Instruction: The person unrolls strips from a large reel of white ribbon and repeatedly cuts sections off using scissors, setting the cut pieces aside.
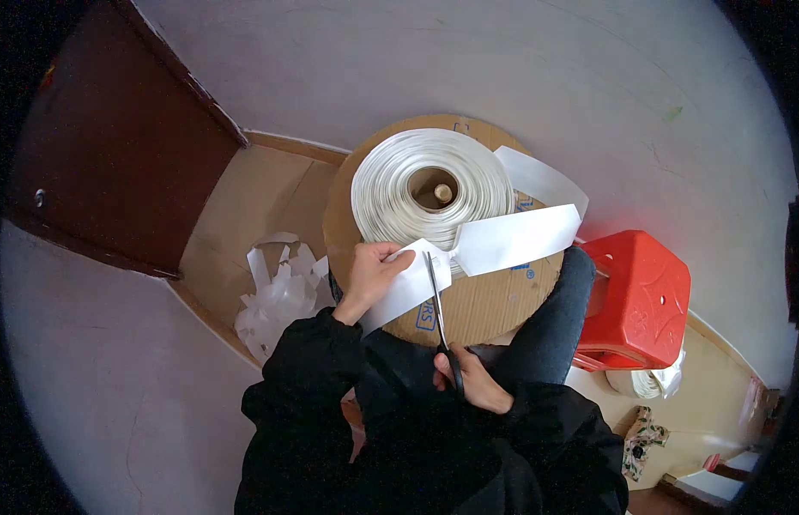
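Observation:
My left hand (374,276) pinches a white strip (406,290) between thumb and fingers, near its right end. In my right hand (477,382) are black-handled scissors (438,309), their narrow blades pointing up across that end and looking nearly closed. Just right of the blades, a broader white length (520,239) meets the strip at a narrow neck; I cannot tell whether the two are still joined. Behind them a large roll of white strip (387,184) lies on a round cardboard disc (494,309) over my lap. A round peg (443,194) shows inside the roll's core.
White scraps in a translucent bag (284,300) lie on the floor at left, by a dark door (116,137). A red plastic stool (644,300) stands close at right, with another white roll (635,383) below it. The pale wall (537,69) rises behind the disc.

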### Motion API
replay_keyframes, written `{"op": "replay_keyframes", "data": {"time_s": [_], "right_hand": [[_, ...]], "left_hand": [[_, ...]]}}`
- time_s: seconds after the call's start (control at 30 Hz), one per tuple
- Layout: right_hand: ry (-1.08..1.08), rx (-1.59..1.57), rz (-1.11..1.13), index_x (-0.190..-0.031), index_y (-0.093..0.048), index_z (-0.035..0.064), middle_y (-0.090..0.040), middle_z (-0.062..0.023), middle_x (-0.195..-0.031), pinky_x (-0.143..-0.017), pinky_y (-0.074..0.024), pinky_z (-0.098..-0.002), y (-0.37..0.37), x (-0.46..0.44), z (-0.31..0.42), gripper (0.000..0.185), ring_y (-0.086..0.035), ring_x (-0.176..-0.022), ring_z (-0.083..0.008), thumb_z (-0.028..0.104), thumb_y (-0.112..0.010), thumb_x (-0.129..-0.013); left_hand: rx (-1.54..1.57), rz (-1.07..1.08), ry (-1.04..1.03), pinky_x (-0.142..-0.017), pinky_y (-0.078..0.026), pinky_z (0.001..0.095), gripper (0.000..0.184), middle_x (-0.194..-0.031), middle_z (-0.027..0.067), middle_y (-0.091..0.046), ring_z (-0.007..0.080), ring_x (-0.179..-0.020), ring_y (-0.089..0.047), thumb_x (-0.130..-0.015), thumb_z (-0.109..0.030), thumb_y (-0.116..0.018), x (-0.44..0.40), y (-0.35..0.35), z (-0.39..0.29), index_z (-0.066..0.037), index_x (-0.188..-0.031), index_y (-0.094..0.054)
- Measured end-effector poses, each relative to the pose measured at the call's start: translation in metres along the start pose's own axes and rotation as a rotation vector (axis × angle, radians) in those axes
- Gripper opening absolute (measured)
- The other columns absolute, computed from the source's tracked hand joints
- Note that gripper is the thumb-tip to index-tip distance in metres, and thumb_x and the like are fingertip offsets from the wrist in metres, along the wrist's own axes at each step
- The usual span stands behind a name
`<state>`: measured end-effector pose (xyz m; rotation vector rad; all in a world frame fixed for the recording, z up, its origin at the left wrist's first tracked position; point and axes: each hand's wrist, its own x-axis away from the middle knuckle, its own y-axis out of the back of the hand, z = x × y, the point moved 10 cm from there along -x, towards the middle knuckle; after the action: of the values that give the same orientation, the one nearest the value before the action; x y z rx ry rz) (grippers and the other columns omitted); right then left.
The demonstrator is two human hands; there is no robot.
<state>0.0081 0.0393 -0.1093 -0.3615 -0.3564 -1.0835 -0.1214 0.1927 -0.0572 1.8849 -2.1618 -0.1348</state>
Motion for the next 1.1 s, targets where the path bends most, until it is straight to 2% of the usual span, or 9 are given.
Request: {"op": "replay_keyframes", "data": {"time_s": [0.47,0.77,0.87,0.93,1.0,1.03,1.1], "right_hand": [[0.021,0.028,0.027,-0.081,-0.044,0.0004,-0.052,-0.0096,-0.06,-0.051,-0.0385,-0.0256,-0.001,-0.009,0.007,0.051,-0.049,-0.053,-0.0169,0.051,-0.041,-0.086],[0.004,-0.013,0.005,-0.08,-0.045,0.0006,-0.052,-0.009,-0.059,-0.05,-0.038,-0.025,0.002,-0.012,0.011,0.05,-0.048,-0.051,-0.0161,0.05,-0.043,-0.085],[0.061,-0.047,0.009,-0.082,-0.045,0.0004,-0.051,-0.0091,-0.062,-0.051,-0.0379,-0.0257,0.004,-0.01,0.018,0.046,-0.047,-0.054,-0.0155,0.046,-0.045,-0.086],[0.116,-0.087,0.007,-0.083,-0.044,0.0002,-0.05,-0.0092,-0.064,-0.052,-0.0377,-0.0263,0.005,-0.005,0.022,0.042,-0.046,-0.056,-0.0149,0.042,-0.046,-0.087],[0.181,-0.106,-0.078,-0.085,-0.044,0.0005,-0.05,-0.0092,-0.066,-0.053,-0.0376,-0.026,0.01,0.002,0.027,0.045,-0.047,-0.057,-0.0151,0.045,-0.046,-0.086],[0.243,-0.116,-0.153,-0.086,-0.044,0.0009,-0.05,-0.0092,-0.067,-0.055,-0.0374,-0.0257,0.015,0.008,0.033,0.047,-0.047,-0.059,-0.0153,0.048,-0.045,-0.085],[0.366,-0.13,-0.3,-0.089,-0.043,0.0016,-0.051,-0.0093,-0.071,-0.057,-0.0371,-0.0251,0.029,0.023,0.046,0.053,-0.047,-0.062,-0.0157,0.054,-0.044,-0.083]], "left_hand": [[0.025,0.028,0.036,-0.044,-0.032,0.0148,0.014,-0.059,-0.0011,-0.054,0.0028,-0.049,-0.04,-0.075,-0.007,-0.06,0.003,-0.002,-0.008,0.007,-0.076,-0.062],[-0.024,0.056,-0.031,-0.044,-0.032,0.0154,0.015,-0.058,-0.0015,-0.054,0.0031,-0.049,-0.04,-0.075,-0.007,-0.06,0.004,0.0,-0.01,0.008,-0.078,-0.061],[-0.133,0.043,-0.044,-0.043,-0.032,0.0183,0.014,-0.059,0.0011,-0.054,0.0069,-0.047,-0.042,-0.073,-0.006,-0.061,0.003,0.019,-0.012,0.007,-0.077,-0.061],[-0.659,-0.345,-0.151,-0.055,-0.037,0.0244,0.022,-0.076,0.0065,-0.056,0.0155,-0.063,-0.05,-0.073,-0.014,-0.062,0.014,0.057,-0.054,0.002,-0.088,-0.06],[-1.163,-0.716,-0.536,-0.08,-0.034,0.0371,0.044,-0.104,0.0143,-0.051,0.0243,-0.089,-0.048,-0.074,-0.026,-0.061,0.042,0.037,-0.115,-0.002,-0.111,-0.053],[-1.158,-0.715,-0.54,-0.08,-0.034,0.0371,0.044,-0.104,0.0143,-0.051,0.0243,-0.089,-0.048,-0.074,-0.026,-0.061,0.042,0.024,-0.117,-0.002,-0.111,-0.053],[-0.846,-0.226,-0.745,-0.083,-0.029,0.0356,0.05,-0.111,0.0109,-0.043,0.0236,-0.1,-0.042,-0.075,-0.034,-0.057,0.042,-0.046,-0.114,-0.005,-0.114,-0.046]]}}
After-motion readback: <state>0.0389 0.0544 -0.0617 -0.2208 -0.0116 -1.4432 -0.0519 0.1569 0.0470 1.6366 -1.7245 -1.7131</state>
